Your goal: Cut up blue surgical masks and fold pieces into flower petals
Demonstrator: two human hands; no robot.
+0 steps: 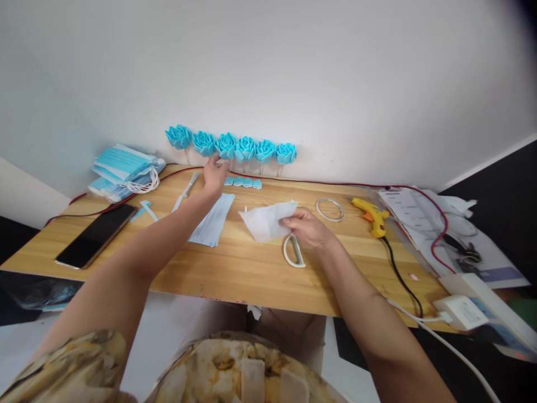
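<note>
My left hand (215, 174) reaches to the back of the wooden table (235, 268), fingers closed at the base of a blue fabric rose (227, 144) in a row of several roses standing against the wall. My right hand (307, 228) is closed on a white sheet of mask fabric (266, 220) and also on white-handled scissors (293, 252), whose blades are hidden. A few small blue petals (244, 182) lie just right of my left hand. A cut blue mask piece (212, 221) lies flat between my arms.
A stack of blue face masks (123, 170) sits at back left, a black phone (95, 236) near the left edge. A white ring (330, 209), a yellow glue gun (372, 215) with cable, papers (419, 212) and a power strip (465, 308) crowd the right.
</note>
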